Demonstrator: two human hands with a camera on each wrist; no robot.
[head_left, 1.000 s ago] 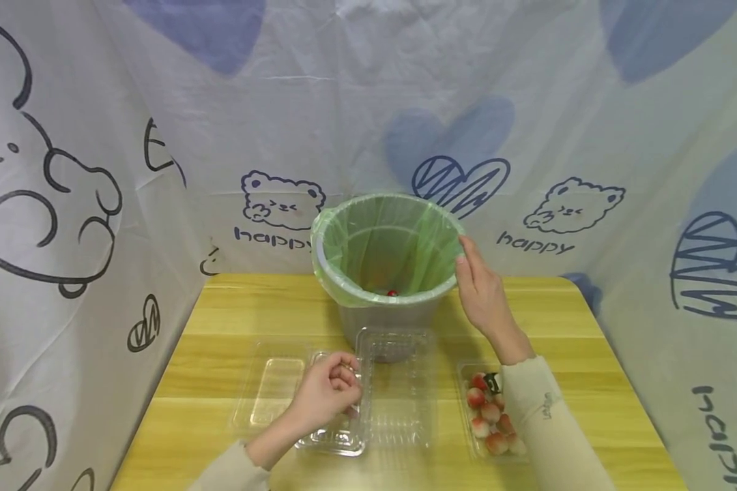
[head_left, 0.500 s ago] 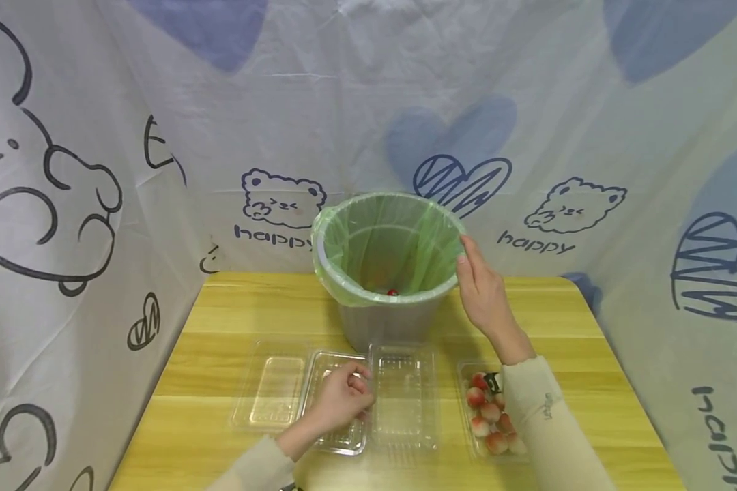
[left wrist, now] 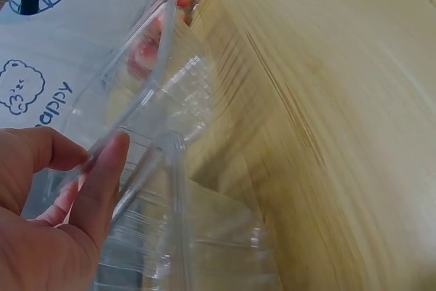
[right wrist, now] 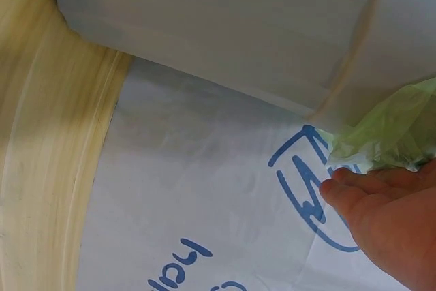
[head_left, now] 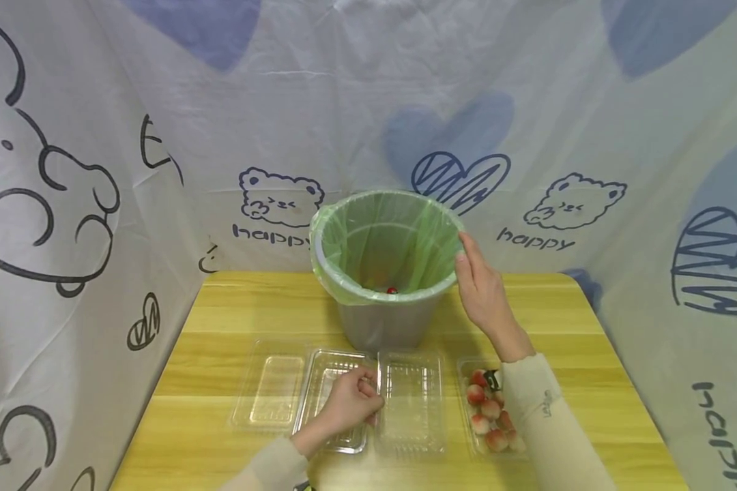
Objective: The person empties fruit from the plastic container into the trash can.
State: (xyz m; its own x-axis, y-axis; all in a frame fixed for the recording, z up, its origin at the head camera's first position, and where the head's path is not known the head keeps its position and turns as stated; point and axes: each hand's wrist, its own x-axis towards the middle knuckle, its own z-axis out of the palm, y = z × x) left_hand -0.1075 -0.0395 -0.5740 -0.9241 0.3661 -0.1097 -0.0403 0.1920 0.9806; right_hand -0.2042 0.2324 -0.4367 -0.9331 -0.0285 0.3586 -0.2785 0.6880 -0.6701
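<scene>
My left hand pinches the near edge of a clear plastic container between thumb and fingers; the left wrist view shows this rim close up. Under that hand lies another clear container, partly hidden by it. A grey bin lined with a green bag stands behind them. My right hand touches the bin's right rim with extended fingers; in the right wrist view its fingertips lie against the bag. One small red item shows inside the bin.
A further clear container lies at the left. On the right, a clear box of red-and-cream round fruits is partly covered by my right sleeve. A printed cloth surrounds the wooden table on three sides.
My left hand has moved right. The right-hand clear container, raised and overlapping the middle one before, has shifted right and lies lower and flatter. My right hand keeps its place on the bin.
</scene>
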